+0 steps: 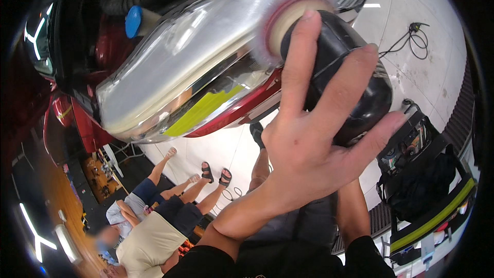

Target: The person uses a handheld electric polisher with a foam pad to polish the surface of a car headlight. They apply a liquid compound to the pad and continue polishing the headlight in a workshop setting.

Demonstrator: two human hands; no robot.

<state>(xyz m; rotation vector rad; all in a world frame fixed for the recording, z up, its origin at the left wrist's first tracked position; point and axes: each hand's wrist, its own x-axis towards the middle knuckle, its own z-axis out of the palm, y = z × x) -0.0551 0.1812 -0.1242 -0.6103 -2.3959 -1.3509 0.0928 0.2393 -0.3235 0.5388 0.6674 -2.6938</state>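
My left hand (309,144) is spread over the black head of a power polisher (350,67), its fingers wrapping over the housing. The polisher's round cream pad with a reddish rim (280,23) lies against the headlight (206,46) of a red car; the pad's edge is blurred. The headlight's clear lens looks glossy, with a yellow-green patch (206,110) low on its side. My right forearm (354,211) reaches up behind my left hand; the right hand itself is hidden.
Beyond the headlight are the open engine bay and a blue cap (133,21). A black cable (414,38) lies on the white tiled floor. At right stands a cart with a black bag (419,195). Two people (154,237) are at lower left.
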